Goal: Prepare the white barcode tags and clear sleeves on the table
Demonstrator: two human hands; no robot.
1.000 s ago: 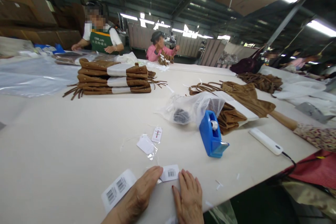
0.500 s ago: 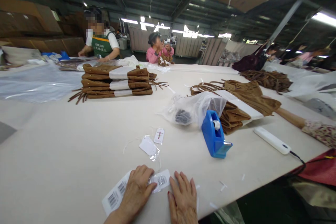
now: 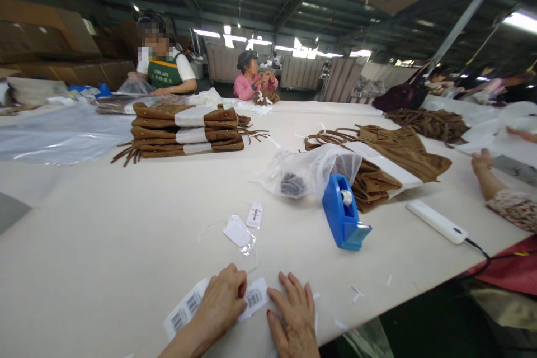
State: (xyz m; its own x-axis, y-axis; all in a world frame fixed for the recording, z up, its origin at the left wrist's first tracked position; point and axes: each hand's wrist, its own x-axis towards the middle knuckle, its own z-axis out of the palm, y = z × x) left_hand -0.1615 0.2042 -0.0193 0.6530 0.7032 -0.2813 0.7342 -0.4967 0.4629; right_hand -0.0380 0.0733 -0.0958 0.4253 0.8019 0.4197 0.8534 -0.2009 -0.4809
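Observation:
My left hand (image 3: 224, 296) is closed, thumb against curled fingers, at the left end of a small white barcode tag (image 3: 254, 298). The fingers hide that end of the tag. Under the same hand lies a white barcode label strip (image 3: 183, 313), partly covered by it. My right hand (image 3: 293, 310) rests open on the table with fingers spread, just right of the barcode tag. Beyond them lie a blank white hang tag (image 3: 237, 231) in clear plastic and a smaller printed tag (image 3: 255, 215), with thin strings.
A blue tape dispenser (image 3: 343, 215) stands right of centre beside brown fringed suede-like goods (image 3: 369, 187) and a white corded device (image 3: 436, 221). Stacked brown goods (image 3: 188, 130) sit at left. A co-worker's hand (image 3: 484, 165) is at right; two people work across the table.
My left fingers have curled in at the tag's end, and its barcode shows more clearly. My right hand stays nearly still. The co-worker's arm at right has drawn back from the brown goods.

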